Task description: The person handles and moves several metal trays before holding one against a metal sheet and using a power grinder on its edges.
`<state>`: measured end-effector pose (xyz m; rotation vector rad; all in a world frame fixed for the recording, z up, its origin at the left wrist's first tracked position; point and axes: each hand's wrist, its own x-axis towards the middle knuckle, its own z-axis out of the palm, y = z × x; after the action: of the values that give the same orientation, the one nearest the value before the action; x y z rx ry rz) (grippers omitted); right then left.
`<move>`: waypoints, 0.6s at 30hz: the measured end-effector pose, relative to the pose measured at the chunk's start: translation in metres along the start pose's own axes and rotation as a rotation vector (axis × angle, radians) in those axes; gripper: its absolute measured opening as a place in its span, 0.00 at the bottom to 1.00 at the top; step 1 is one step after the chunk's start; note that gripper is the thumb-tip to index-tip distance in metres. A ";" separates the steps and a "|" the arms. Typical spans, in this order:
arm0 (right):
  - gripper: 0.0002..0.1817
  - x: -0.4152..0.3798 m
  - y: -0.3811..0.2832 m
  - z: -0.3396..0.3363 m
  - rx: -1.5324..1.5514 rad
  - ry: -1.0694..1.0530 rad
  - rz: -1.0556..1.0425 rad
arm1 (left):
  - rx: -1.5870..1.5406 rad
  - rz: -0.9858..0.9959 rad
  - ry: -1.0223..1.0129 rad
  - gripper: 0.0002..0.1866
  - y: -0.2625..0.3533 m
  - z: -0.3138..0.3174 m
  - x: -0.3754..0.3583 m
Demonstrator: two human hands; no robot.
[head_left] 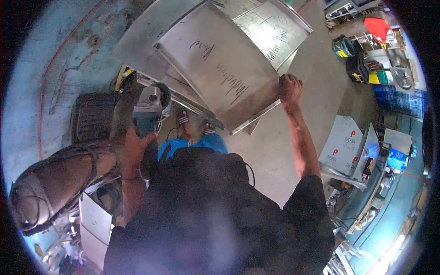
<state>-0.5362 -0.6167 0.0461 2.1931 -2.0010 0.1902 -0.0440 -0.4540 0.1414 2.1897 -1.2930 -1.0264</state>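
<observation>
My right hand (290, 91) is closed on the right edge of a bent sheet metal panel (220, 59) with handwriting in black marker. The panel is tilted and overlaps other metal sheets. At my left side, my left hand (136, 144) is closed round the dark rear part of what looks like an angle grinder (149, 107); its thumb shows and its other fingers are hidden. The tool has a silver head, a bluish body and a dark round disc. Behind the held panel lies another marked metal sheet (272, 32).
A long brown wrapped roll (68, 183) lies at the left, near a dark chair back (94, 117). To the right stand white PHOENIX-printed boards (341, 142), a black tool bag (357, 68) and a bucket (343, 47). My sandalled feet (187, 121) stand close to the panel's lower edge.
</observation>
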 end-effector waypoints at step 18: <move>0.07 0.014 -0.041 -0.010 0.171 0.441 -0.116 | -0.033 0.058 0.069 0.40 0.000 -0.018 -0.003</move>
<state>-0.4936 -0.6249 0.0574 2.1170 -1.6629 0.7802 -0.0311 -0.4522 0.1544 2.1313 -1.2923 -0.9356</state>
